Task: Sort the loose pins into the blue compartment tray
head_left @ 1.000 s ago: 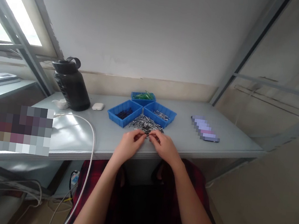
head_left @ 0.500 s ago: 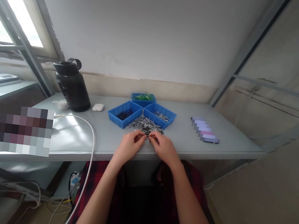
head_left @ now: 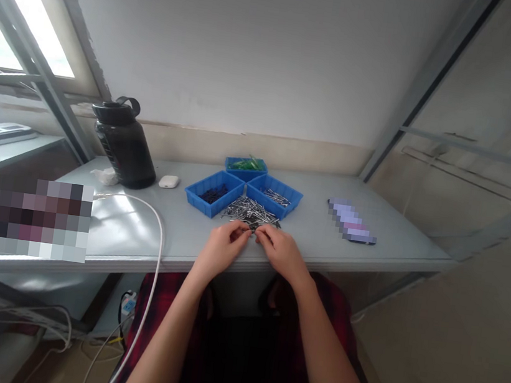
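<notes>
My left hand and my right hand almost meet at the near side of a heap of thin silvery metal pins mixed with dark pieces. The fingers of each hand are pinched together; whatever lies between the fingertips is too small to make out. Beyond the heap, a left blue bin contains small dark pieces. In a right blue bin lie loose silvery pins. The rear blue bin holds green, glassy-looking pieces.
A black bottle stands at the back left beside crumpled white tissue and a white earbud case. A phone lies at the right. A white cable hangs over the desk's front edge. Metal posts frame both sides.
My right fingertips have shifted slightly right, leaving a small gap to the left ones. My left hand stays almost in place. The bins and heap look the same.
</notes>
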The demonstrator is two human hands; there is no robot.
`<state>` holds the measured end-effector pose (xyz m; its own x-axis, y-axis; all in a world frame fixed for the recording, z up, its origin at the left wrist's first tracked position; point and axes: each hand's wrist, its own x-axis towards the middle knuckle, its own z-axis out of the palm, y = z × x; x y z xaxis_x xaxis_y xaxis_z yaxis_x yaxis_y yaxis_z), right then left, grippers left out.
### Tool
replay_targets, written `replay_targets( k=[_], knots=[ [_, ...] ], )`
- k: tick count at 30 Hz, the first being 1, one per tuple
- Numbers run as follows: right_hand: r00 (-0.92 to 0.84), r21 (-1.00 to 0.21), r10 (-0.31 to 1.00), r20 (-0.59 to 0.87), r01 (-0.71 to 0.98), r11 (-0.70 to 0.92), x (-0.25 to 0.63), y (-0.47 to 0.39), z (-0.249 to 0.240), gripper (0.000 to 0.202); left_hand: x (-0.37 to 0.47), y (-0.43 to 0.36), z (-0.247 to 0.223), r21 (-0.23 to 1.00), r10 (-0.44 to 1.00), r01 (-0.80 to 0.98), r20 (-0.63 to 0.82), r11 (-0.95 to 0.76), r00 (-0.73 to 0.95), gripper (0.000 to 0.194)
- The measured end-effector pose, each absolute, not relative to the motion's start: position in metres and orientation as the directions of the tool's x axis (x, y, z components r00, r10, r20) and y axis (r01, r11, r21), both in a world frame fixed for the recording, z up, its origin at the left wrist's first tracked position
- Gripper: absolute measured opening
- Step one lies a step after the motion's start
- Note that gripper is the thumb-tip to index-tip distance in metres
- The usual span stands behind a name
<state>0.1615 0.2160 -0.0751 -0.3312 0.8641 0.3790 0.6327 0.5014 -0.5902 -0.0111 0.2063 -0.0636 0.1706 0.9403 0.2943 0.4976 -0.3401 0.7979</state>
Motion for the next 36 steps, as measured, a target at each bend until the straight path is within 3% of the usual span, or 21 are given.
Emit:
replay_targets(
  k=[36],
  knots=[
    [-0.289, -0.626, 0.877, 0.383, 0.617, 0.477, 0.1608, 0.2119, -0.0741, 0.019, -0.0100, 0.2055, -0.0602, 0.796, 0.938, 0.496, 0.290, -0.347, 0.191, 0.024]
  ],
)
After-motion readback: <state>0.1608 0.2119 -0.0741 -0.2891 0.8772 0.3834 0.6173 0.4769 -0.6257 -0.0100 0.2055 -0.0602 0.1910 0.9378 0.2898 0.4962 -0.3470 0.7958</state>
